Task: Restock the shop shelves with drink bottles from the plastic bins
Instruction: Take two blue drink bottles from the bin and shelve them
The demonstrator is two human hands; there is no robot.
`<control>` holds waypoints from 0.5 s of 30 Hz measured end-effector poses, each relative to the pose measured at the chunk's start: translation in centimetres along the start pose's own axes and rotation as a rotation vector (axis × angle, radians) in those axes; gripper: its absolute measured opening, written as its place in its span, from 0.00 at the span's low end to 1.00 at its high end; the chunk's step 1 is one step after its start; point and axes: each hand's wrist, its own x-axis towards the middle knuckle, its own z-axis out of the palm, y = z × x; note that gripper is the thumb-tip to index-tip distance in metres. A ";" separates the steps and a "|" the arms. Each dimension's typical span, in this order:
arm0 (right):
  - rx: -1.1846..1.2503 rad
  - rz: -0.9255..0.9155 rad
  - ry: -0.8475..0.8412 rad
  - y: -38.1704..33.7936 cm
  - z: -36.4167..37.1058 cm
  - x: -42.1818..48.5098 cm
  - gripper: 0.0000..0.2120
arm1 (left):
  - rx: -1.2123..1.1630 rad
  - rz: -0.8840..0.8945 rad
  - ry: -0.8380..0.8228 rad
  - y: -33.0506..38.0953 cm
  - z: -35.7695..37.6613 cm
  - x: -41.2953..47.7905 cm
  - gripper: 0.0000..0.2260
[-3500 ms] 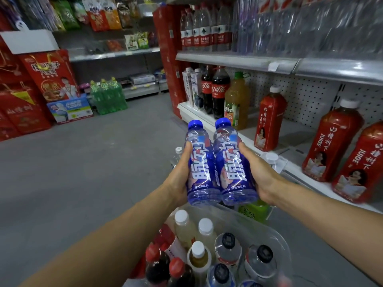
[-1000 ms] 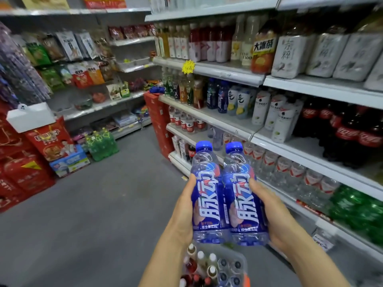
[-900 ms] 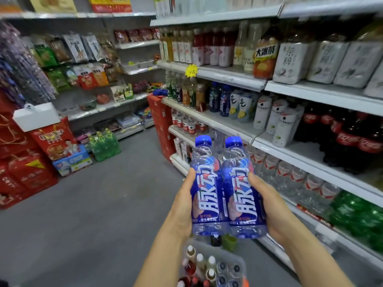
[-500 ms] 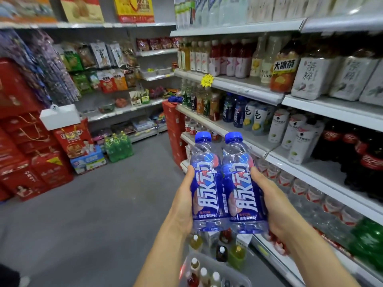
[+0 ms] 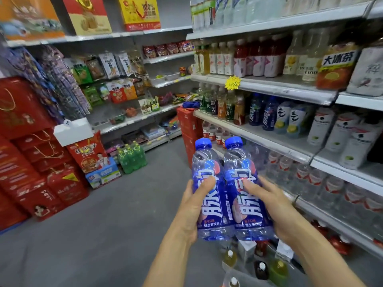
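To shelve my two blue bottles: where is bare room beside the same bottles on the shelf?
The shelf's front strip, before the shelved blue bottles and yellow-white bottles, looks bare. Behind it, they stand crowded, with no gap.

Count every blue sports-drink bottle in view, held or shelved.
4. The left hand grips the left bottle, the right hand the right bottle, side by side. Two shelf bottles stand together on the middle shelf, beside white-labelled bottles. Others may be hidden behind them.

The white metal middle shelf (image 5: pixel 269 138) is bare along its front edge; dark blue plastic bottles (image 5: pixel 262 113) block its back.
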 end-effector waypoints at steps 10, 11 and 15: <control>0.039 -0.076 0.239 3.1 8.2 5.7 0.33 | 0.150 -0.067 -0.003 5.8 -8.4 5.1 0.27; 0.034 -0.079 0.255 3.1 8.1 6.0 0.34 | 0.148 -0.072 -0.005 5.7 -8.4 5.6 0.30; 0.011 -0.109 0.314 2.5 6.1 7.2 0.33 | 0.131 -0.087 -0.035 4.9 -6.9 8.6 0.30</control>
